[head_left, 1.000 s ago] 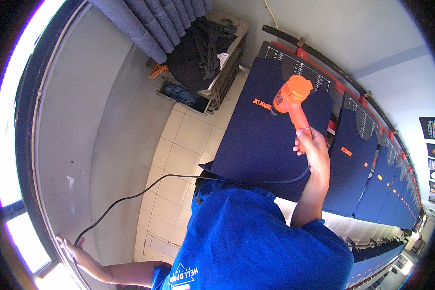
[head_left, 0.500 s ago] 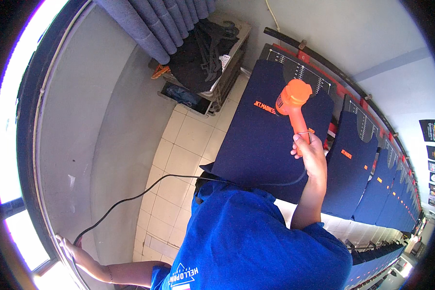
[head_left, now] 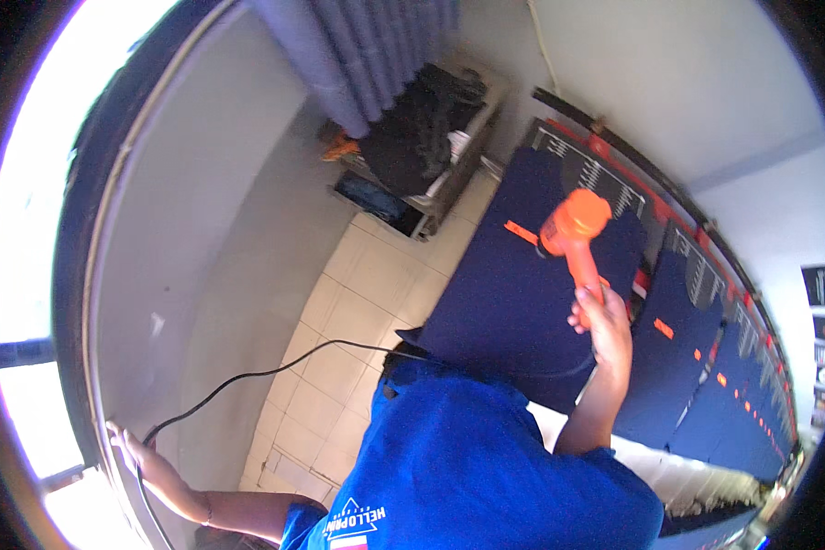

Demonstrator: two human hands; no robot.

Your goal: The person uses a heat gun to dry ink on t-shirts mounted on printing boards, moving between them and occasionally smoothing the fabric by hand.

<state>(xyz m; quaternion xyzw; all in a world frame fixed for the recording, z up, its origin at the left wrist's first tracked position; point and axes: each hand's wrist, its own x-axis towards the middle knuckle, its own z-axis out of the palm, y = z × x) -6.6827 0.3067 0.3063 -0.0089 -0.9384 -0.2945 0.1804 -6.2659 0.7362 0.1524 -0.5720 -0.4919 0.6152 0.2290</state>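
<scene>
An orange hair dryer [head_left: 585,218] is gripped by its handle in my right hand [head_left: 607,332]. Its wide head is above a dark navy fabric panel [head_left: 495,302] with small orange printing, laid on a board at an angle. Off to the far left, by the window frame, is my left hand [head_left: 147,463], its fingertips near the ledge. A black power cord [head_left: 275,371] bends sharply there, lodged between thumb and fingers. From that bend it runs right, across the front of my blue shirt [head_left: 486,458], towards the dryer.
More navy panels [head_left: 674,321] lie in a row to the right, under a dark rail [head_left: 687,197]. At the back, a low table [head_left: 486,119] holds dark cloth, with an open drawer [head_left: 380,202] below. A blue curtain [head_left: 367,55] hangs beside the grey wall [head_left: 220,202]; the floor is tiled [head_left: 348,302].
The whole view has shifted, so the bench, dryer and right hand appear lower and slightly further right. The right hand still grips the dryer, and the left hand stays by the window ledge.
</scene>
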